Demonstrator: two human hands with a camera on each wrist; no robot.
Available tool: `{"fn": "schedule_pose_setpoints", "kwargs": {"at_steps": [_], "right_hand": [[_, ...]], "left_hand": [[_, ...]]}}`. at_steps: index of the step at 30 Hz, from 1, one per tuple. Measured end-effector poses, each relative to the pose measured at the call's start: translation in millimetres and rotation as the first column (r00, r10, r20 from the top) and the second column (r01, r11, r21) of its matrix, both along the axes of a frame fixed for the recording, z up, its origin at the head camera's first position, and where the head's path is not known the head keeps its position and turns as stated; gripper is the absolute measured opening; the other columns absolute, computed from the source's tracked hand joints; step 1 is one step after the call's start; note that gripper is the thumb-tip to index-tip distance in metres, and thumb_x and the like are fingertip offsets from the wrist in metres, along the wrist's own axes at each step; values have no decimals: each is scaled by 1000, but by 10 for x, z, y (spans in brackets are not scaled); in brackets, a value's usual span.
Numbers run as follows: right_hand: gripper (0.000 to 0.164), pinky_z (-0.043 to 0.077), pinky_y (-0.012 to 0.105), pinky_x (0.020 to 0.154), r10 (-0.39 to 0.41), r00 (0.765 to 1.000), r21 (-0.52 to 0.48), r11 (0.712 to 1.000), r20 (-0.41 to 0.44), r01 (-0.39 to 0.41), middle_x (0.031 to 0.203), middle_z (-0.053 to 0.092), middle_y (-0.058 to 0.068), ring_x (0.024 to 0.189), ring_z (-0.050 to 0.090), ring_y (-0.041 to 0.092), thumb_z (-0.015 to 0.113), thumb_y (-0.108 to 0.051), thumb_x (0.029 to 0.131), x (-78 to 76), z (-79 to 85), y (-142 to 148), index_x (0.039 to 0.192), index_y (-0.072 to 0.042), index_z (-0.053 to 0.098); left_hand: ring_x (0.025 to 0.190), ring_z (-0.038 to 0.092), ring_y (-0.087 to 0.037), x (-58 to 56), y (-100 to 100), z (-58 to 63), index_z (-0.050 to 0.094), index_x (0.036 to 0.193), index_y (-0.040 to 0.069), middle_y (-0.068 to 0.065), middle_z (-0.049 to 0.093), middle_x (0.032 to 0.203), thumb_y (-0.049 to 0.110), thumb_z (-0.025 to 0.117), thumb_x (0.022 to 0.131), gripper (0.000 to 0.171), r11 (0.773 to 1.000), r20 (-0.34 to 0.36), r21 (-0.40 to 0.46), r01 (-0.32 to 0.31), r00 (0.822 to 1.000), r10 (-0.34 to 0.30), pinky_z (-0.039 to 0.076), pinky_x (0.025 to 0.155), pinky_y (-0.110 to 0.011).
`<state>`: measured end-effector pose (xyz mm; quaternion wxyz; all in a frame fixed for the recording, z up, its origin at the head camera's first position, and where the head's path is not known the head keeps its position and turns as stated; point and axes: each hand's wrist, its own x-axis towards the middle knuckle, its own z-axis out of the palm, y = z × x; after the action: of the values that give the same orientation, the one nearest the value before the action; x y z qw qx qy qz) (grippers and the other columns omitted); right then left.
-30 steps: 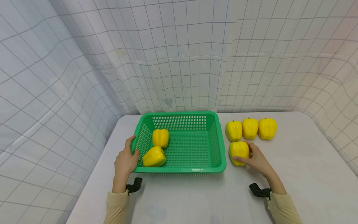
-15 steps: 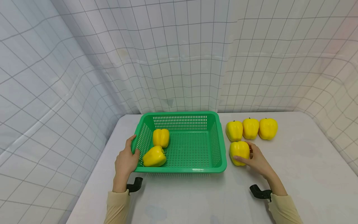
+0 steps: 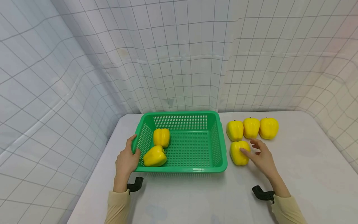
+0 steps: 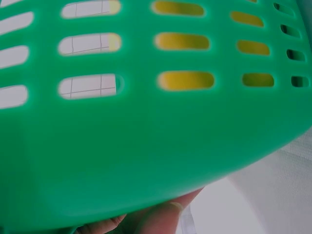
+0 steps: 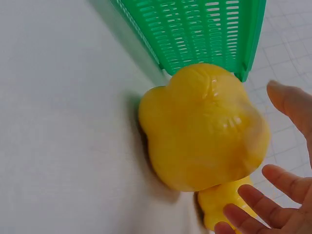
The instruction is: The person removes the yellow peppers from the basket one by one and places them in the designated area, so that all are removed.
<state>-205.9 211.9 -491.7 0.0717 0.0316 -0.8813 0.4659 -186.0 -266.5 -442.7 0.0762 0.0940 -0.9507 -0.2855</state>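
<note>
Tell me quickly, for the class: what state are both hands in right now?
Left hand: closed, holding the green basket by its left side.
Right hand: open beside a yellow pepper, holding nothing.

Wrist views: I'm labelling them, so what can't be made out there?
- Left hand: left wrist view, mostly hidden by the basket and bottom edge.
- Peppers inside: left wrist view, basket wall leaves only yellow patches showing.
- Right hand: right wrist view, palm partly cut off by right edge.
</note>
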Motion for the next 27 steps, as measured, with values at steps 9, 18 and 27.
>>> {"fn": "schedule_pose_setpoints", "kwargs": {"at_steps": [9,18,27], "right_hand": [[45,41,35,80,-47,985,0,999,-167,48,120,57,18,107,52,33,64,-32,91,-47,232,-90,121,1,57],[31,44,23,77,43,969,-16,999,-241,-48,106,64,10,94,56,22,64,-26,92,-155,592,-279,111,-3,63],[26,47,32,77,187,969,29,982,-162,-184,101,65,7,90,58,20,62,-26,93,-285,886,-555,108,-6,64]], "left_hand": [[37,36,-19,4,-8,5,28,148,21,-7,41,52,17,45,93,58,1000,-8,-1,1,1000,-1,30,35,-29],[38,36,-19,-1,-16,-7,28,148,21,-7,41,52,17,45,94,57,1000,-9,-2,2,1000,-2,30,35,-29],[38,35,-19,1,-11,-10,28,148,21,-7,41,52,17,45,93,58,1000,-6,2,6,1000,-6,29,35,-29]]}}
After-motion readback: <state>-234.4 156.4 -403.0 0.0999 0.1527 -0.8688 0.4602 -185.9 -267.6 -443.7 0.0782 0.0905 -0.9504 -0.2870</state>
